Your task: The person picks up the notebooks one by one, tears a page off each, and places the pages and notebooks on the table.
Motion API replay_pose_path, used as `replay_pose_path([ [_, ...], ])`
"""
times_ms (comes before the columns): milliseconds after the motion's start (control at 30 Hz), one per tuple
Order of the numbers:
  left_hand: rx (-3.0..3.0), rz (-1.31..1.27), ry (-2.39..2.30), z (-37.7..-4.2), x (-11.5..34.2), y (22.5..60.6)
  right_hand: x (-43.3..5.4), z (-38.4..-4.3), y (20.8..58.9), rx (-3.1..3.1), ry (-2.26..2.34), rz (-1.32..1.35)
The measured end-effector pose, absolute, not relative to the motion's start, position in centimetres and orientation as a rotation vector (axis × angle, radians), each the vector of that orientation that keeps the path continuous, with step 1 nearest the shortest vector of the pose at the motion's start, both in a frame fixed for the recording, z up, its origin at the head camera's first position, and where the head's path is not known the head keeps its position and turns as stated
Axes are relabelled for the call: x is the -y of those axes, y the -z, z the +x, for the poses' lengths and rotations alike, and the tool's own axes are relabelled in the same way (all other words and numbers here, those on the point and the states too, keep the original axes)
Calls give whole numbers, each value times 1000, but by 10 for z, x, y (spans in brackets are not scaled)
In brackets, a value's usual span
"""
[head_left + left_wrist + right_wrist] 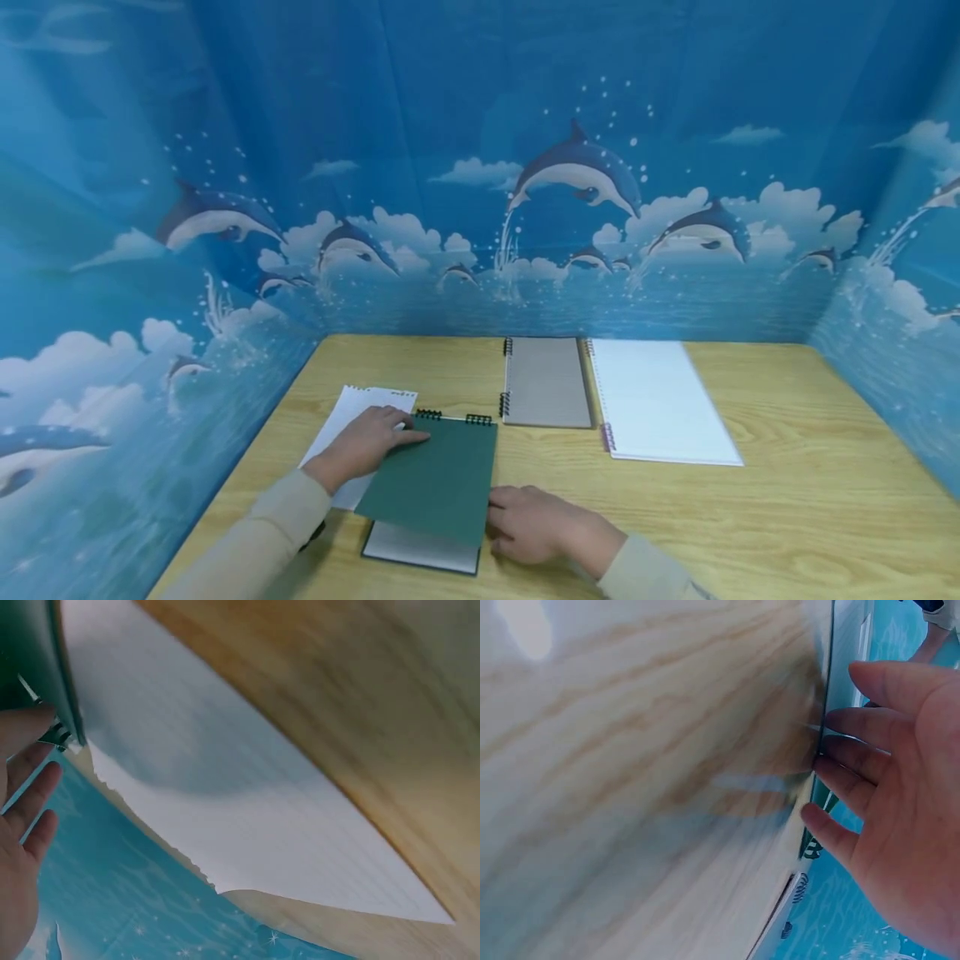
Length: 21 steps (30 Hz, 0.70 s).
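Note:
A green-covered notebook (438,471) with black rings along its far edge lies in front of me in the head view. Its cover stands a little raised at the near end, showing white pages (423,546) beneath. My left hand (369,446) rests at its far left corner, beside the rings, fingers loosely extended. Under that forearm lies a loose white sheet (255,817) with a torn, ragged edge. On the notebook's right side, my right hand (536,525) touches the edge with its fingertips; the right wrist view shows those fingers (855,757) nearly straight.
Farther back on the wooden table (810,500) lie a grey-covered notebook (547,383) with black rings and a white notepad (660,400) with purplish rings. A blue curtain (450,125) printed with dolphins encloses the table at the back and sides.

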State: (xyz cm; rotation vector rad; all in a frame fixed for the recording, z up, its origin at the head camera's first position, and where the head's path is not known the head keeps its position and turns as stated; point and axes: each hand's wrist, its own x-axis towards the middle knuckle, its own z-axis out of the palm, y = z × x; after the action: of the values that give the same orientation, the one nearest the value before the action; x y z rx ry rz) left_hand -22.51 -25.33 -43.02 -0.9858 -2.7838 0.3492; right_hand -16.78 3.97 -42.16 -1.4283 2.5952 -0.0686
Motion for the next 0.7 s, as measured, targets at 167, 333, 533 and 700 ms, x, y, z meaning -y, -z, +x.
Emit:
replay_pose_path([
  [167, 2797, -992, -458, -221, 252, 435, -45, -169, 425, -2575, 111, -1400],
  [333, 2793, -985, -545, -216, 244, 431, -49, -169, 426, -2576, 139, -1332],
  [533, 2865, -912, -502, -213, 239, 433, -54, -168, 425, -2592, 146, -1337],
  [700, 2951, -823, -288, -212, 235, 438, -56, -167, 425, -2703, 155, -1418],
])
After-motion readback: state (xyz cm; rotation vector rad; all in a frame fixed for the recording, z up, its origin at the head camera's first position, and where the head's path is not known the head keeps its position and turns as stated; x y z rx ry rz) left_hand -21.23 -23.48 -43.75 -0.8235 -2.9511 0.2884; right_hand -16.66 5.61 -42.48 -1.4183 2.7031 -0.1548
